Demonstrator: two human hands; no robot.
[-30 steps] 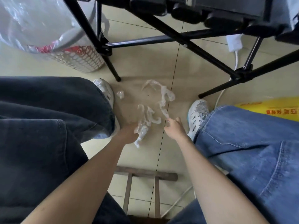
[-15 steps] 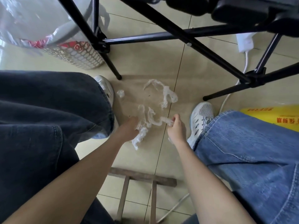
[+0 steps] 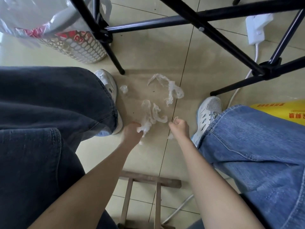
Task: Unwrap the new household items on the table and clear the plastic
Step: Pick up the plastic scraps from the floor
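Beige tiled floor (image 3: pixel 156 52), dark grout lines crossing. Lying on it: a long crumpled strip of clear plastic (image 3: pixel 171 90) near the middle, a small clear scrap (image 3: pixel 123 89) just beside the left white shoe (image 3: pixel 108 83), another crumpled wad of plastic (image 3: pixel 151 116) nearer. Standing on it: black folding-frame legs (image 3: pixel 115 61), a perforated white basket (image 3: pixel 79 48) lined with a clear bag at far left, the right white shoe (image 3: pixel 208 111). A white power strip (image 3: pixel 256 28) with its cord at far right, a yellow bag (image 3: pixel 283 111) at the right edge, a wooden frame (image 3: pixel 148 179) at the near edge.
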